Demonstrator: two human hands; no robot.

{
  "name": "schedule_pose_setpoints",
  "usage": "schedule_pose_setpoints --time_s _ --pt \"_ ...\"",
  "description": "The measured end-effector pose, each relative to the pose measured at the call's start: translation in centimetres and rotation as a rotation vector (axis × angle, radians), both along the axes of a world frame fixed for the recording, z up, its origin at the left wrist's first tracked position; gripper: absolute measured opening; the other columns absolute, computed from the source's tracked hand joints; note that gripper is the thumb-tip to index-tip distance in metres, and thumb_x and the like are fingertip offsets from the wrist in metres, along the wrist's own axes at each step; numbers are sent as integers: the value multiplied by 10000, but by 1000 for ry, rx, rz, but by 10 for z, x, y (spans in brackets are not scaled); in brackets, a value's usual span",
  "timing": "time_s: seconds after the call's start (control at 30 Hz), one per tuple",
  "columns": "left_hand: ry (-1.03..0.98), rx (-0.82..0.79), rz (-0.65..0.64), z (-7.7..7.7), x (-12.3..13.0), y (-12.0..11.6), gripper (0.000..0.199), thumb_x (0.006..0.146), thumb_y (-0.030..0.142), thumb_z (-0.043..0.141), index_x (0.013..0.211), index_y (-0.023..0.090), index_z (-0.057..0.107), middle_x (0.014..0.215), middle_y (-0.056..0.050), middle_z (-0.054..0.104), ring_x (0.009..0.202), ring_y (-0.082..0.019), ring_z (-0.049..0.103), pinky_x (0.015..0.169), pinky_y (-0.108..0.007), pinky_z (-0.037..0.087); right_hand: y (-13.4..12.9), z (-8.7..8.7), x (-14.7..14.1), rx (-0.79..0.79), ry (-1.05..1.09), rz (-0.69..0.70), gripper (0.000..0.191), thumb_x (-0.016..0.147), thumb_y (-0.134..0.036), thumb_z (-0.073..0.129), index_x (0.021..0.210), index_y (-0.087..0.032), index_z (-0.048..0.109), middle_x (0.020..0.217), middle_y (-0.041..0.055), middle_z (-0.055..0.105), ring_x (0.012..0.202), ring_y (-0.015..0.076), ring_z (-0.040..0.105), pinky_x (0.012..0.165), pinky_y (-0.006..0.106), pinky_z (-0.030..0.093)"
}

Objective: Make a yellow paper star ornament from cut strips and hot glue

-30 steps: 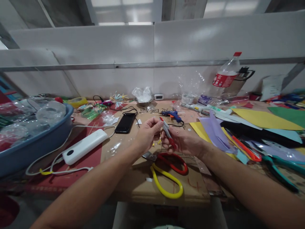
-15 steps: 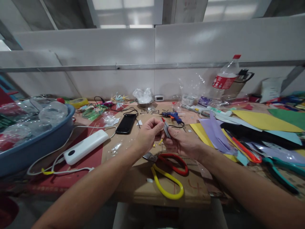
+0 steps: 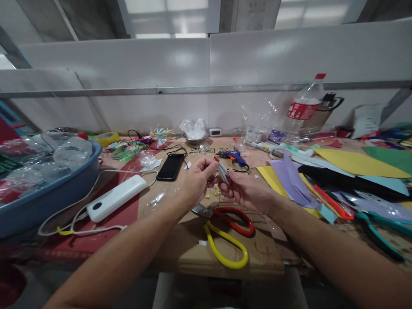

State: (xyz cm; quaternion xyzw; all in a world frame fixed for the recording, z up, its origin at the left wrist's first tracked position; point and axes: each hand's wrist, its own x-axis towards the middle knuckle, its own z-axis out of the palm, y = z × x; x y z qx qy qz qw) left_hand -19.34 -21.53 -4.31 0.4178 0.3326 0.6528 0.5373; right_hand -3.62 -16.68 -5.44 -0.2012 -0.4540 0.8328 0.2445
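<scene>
A small grey piece with a red tip (image 3: 222, 172) is held between my two hands above the cardboard (image 3: 180, 257); its exact kind is unclear. My right hand (image 3: 246, 191) is closed around its lower right side. My left hand (image 3: 200, 178) pinches at its upper left end near the red tip. Just below the hands lie scissors (image 3: 227, 255) with one yellow and one red handle, their blades partly under my left wrist. Tiny yellow scraps (image 3: 207, 196) lie beneath my fingers. Beyond the hands rests a blue glue gun (image 3: 237, 158).
To the left are a black phone (image 3: 171, 166), a white power bank (image 3: 116, 198) with a cable, and a blue basin (image 3: 64, 193) of clear plastic. At right lie coloured sheets (image 3: 360, 163), a red-orange cutter (image 3: 334, 204) and teal-handled pliers (image 3: 380, 240). A plastic bottle (image 3: 304, 109) stands behind.
The grey piece has turned in my fingers, its red tip now further left and more of its side showing. My left hand has shifted slightly left. The things on the table stay put.
</scene>
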Motion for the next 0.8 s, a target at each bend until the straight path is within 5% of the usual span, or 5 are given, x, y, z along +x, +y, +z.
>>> schedule_pose_setpoints --time_s 0.27,0.5,0.63,0.8 --pt "-23 14 58 -1 -5 3 413 708 391 816 708 170 468 532 96 340 452 -27 272 430 -141 270 6 1 4 -12 -30 76 370 1039 -372 370 914 -141 630 789 69 685 674 130 654 649 254 563" --pt "69 -60 35 -3 -3 4 416 728 452 779 742 182 463 540 97 347 429 -31 276 402 -154 181 6 -2 4 152 -56 99 314 964 -443 534 950 -143 626 742 40 663 615 120 629 580 239 550" --pt "374 -19 38 -5 -3 4 388 816 522 666 748 180 498 543 72 426 433 -49 331 415 -186 233 3 3 1 486 -242 -18 359 974 -479 468 867 -162 599 773 51 662 631 147 630 633 299 541" --pt "564 87 132 -12 -7 8 362 836 521 638 762 177 554 534 73 410 478 -68 338 473 -210 285 -2 15 7 1229 -530 -247 320 989 -387 468 774 -180 585 757 22 600 715 155 531 684 293 398"
